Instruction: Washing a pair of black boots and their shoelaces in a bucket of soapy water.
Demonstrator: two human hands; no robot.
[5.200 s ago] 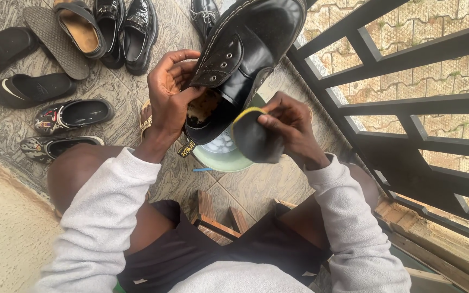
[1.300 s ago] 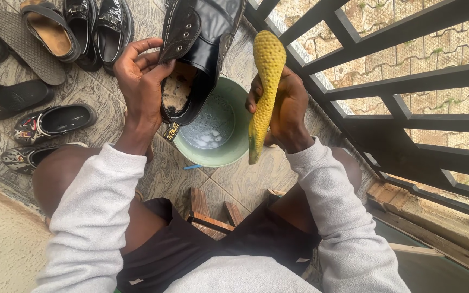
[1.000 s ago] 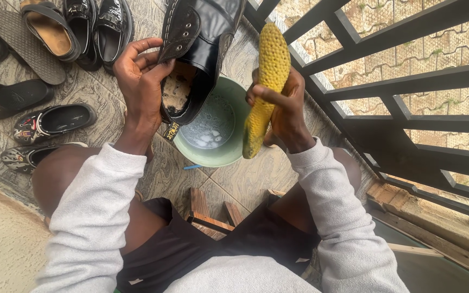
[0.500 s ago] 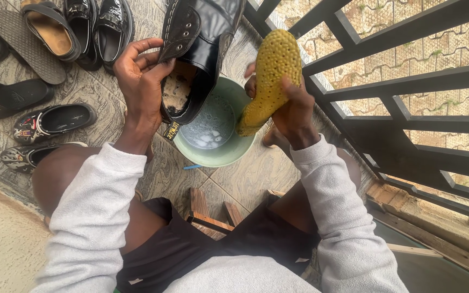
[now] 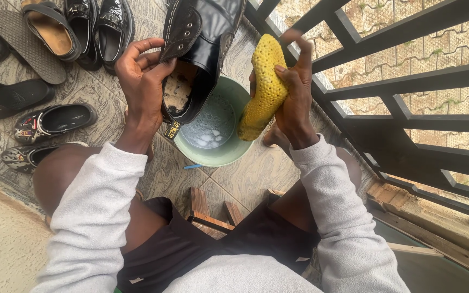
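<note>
Tiled floor beside dark railing: left hand (image 5: 145,81) grips black boot (image 5: 199,49) by its opening, right hand (image 5: 294,100) clamps yellow perforated insole (image 5: 264,87) over green basin (image 5: 221,133) of soapy water; loose grip could drop either in.

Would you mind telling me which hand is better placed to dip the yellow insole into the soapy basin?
Probably the right hand: it already grips the yellow insole just above the green basin, while the left hand is occupied holding the black shoe.
</note>
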